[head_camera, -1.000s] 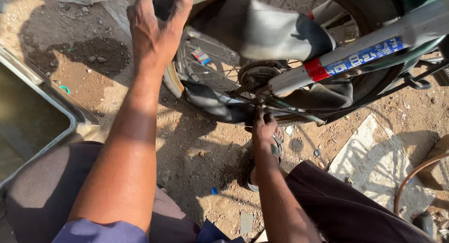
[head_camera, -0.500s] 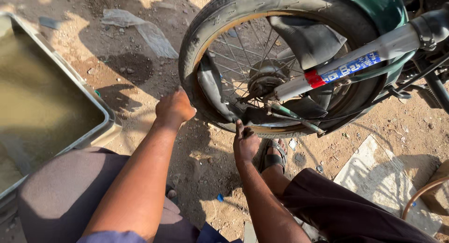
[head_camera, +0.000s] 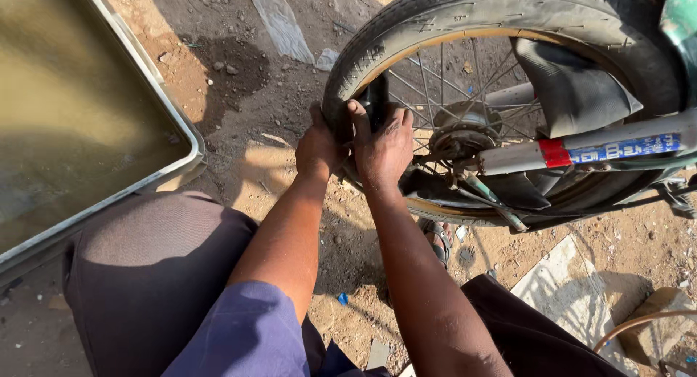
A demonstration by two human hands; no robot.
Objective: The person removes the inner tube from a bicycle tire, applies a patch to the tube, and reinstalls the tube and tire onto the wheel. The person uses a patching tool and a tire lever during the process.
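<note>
A: Start close in. What sits nearest the camera?

B: The person's knees, in dark trousers [head_camera: 145, 275], fill the bottom, with a blue sleeve [head_camera: 247, 333] at about 6 o'clock. Both forearms run up from there toward the middle.

A: And the hands?

B: They are side by side, touching, just left of centre. The left hand [head_camera: 317, 148] is curled over the edge of the tyre [head_camera: 465, 14], fingers wrapped around the rubber. The right hand [head_camera: 383, 146] presses next to it, fingers bent over the black inner tube [head_camera: 375, 101], which pokes out between tyre and rim [head_camera: 465, 210] at the wheel's 9 o'clock. Both hands are closed in a grip, not spread.

A: Where is the rest of that tube?

B: A slack loop [head_camera: 573, 86] hangs inside the wheel at about 2 o'clock from the hub [head_camera: 457, 134], draped across the spokes.

A: What else is around?

B: A grey frame tube [head_camera: 617, 148] with a red and blue band crosses the wheel at 3 o'clock. A sandalled foot [head_camera: 435, 239] rests under the wheel. At 9 to 11 o'clock stands a metal tray of murky water [head_camera: 181, 130]. Farther off, at 12 o'clock, a clear plastic scrap [head_camera: 279, 21] lies on the dirt, and a pale slab [head_camera: 573, 290] lies at 4 o'clock.
</note>
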